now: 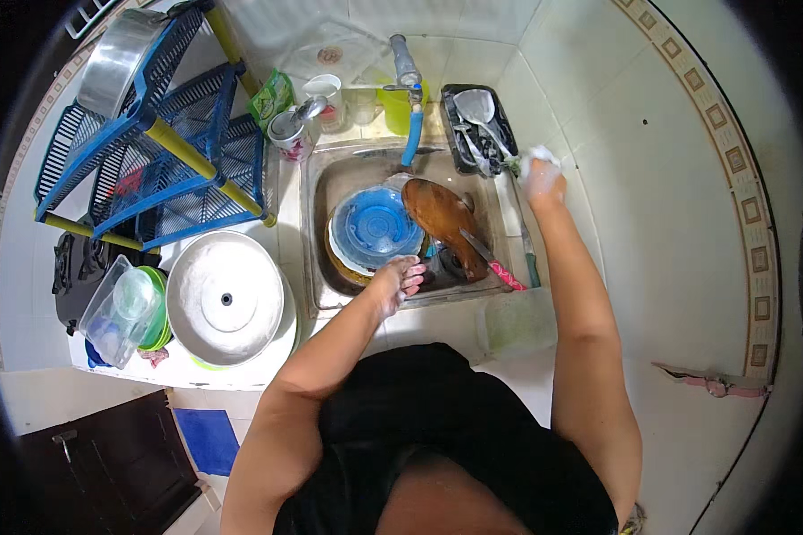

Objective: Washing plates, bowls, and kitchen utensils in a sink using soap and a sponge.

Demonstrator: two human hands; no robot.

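Note:
My right hand (544,181), covered in white suds, is closed at the right edge of the counter, beside a black tray (452,159) of utensils. Foam hides what its fingers hold. My left hand (396,285) hovers at the sink's near edge with loosely bent fingers apart, no object visible in it. Just beyond it, a clear blue bowl (380,223) sits on stacked dishes in the metal sink (316,178). A brown wooden board (439,207) leans in the sink, with a pink-handled knife (506,275) across its near end. A green-handled knife (531,259) lies on the right rim.
A blue tap hose (413,138) hangs over the sink. Mugs (293,134) stand behind its left corner. A blue rack (174,209) with a metal pot (120,62) is at left, near a large round metal pan (225,299). A clear container (517,321) sits at the front right.

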